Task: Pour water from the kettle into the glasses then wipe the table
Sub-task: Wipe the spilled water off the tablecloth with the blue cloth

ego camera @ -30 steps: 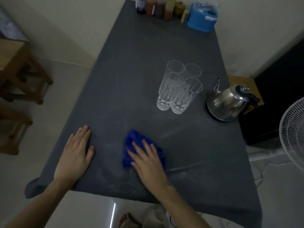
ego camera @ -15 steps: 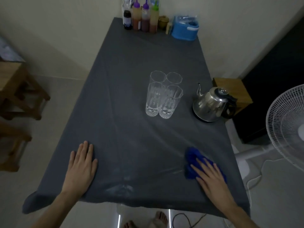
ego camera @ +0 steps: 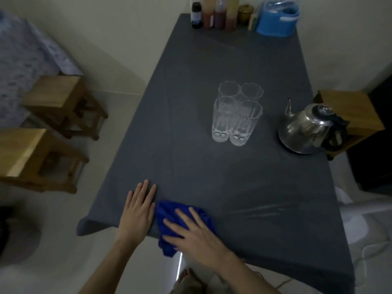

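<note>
- Glasses (ego camera: 237, 115): four tall clear glasses with ribbed sides stand close together in a square on the dark grey surface (ego camera: 212, 177), near its middle.
- One shiny metal kettle (ego camera: 305, 129) with a black handle sits to the right of the glasses, near the right edge. Its thin spout points away from the person.
- One bright blue cloth (ego camera: 169, 213) lies crumpled at the near edge of the surface. A bit of it hangs over the edge.
- Two bare hands are on the surface. The right hand (ego camera: 191, 232) lies flat on the cloth with its fingers spread out, pressing and not curled round it.
- The left hand (ego camera: 137, 211) lies flat and open on the surface, just beside the cloth, gripping nothing.
- Four bottles (ego camera: 214, 13) and one blue plastic box (ego camera: 275, 18) stand at the far end.
- Two wooden stools (ego camera: 57, 96) stand on the floor on the left.
- Shiny streaks show on the surface to the right of the cloth.
</note>
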The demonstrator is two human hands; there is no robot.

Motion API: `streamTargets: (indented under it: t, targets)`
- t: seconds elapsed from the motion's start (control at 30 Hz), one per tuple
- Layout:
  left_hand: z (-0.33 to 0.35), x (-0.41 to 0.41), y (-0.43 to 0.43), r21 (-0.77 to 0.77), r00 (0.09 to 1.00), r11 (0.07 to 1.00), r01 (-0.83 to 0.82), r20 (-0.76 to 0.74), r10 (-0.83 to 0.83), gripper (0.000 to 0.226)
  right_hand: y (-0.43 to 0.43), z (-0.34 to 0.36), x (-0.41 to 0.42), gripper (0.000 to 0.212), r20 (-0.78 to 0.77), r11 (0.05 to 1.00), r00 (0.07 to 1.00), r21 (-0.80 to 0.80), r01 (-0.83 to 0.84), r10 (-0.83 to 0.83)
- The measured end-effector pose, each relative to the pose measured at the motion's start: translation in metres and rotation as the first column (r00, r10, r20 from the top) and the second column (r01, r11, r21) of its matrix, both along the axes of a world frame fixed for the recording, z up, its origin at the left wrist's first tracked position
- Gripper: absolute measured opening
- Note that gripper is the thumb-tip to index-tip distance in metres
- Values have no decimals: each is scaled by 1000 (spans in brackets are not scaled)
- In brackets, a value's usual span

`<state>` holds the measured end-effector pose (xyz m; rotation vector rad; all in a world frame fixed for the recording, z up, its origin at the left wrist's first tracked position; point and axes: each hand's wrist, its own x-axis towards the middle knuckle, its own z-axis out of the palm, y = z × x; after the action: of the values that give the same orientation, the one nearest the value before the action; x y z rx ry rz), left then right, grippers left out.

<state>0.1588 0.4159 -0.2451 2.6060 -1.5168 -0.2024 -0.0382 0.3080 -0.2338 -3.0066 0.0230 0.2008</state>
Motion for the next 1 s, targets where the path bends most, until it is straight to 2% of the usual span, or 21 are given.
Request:
streamTargets:
  t: [0.07, 0.1, 0.17, 0.23, 0.33, 0.4, 0.5, 0.6, 0.7, 0.77, 0.83, 0.9, 1.0]
  targets:
    - [-2, 3, 12, -2, 999, 999, -36, 8, 36, 55, -8, -8, -7, 40, 16, 978, 980, -61, -199, 200]
    - [-3, 2, 15, -2, 999, 999, -46, 4, 46, 55, -19, -11, -17, 38, 52, 967, 968, -78, -242, 246]
    - [-4, 1, 16, -6, 998, 998, -57, 0, 57, 55, -46, -12, -43, 39, 116, 972, 967, -92, -217, 226]
    - [-5, 0, 12, -10, 997, 997, -78, -7, 78, 55, -73, -10, -76, 47, 131, 993, 985, -51, -107, 112]
    - [-8, -5, 8, -7, 995, 995, -102, -4, 102, 55, -113, 0, -127, 45, 65, 988, 986, -2, 156, -156]
    - [-8, -6, 6, -6, 993, 993, -119, -4, 119, 55, -134, 7, -151, 45, 4, 932, 932, 34, 361, -361]
    - [-6, -8, 3, 4, 991, 991, -137, 0, 137, 57, -143, 12, -155, 46, -37, 799, 800, 47, 600, -598]
    - [-6, -15, -2, 5, 988, 988, -155, -2, 155, 63, -137, 3, -119, 47, 22, 742, 742, 49, 668, -670]
    - [-7, -21, -7, 18, 987, 987, -160, -6, 160, 68, -131, -2, -70, 46, 65, 825, 824, -14, 565, -563]
    - [-7, -21, -9, 14, 990, 990, -141, -15, 141, 72, -117, -5, -34, 46, 49, 911, 913, -67, 406, -404]
    - [-7, -21, -6, 3, 992, 993, -122, -24, 122, 77, -91, -3, -7, 45, -2, 975, 976, -45, 218, -219]
    - [-4, -19, -5, -12, 995, 995, -99, -13, 99, 80, -72, 0, 1, 43, 14, 995, 997, -63, 78, -77]
    - [-2, -10, -4, -18, 994, 994, -103, -42, 103, 79, -86, -1, -21, 49, 11, 993, 1000, -117, 21, -20]
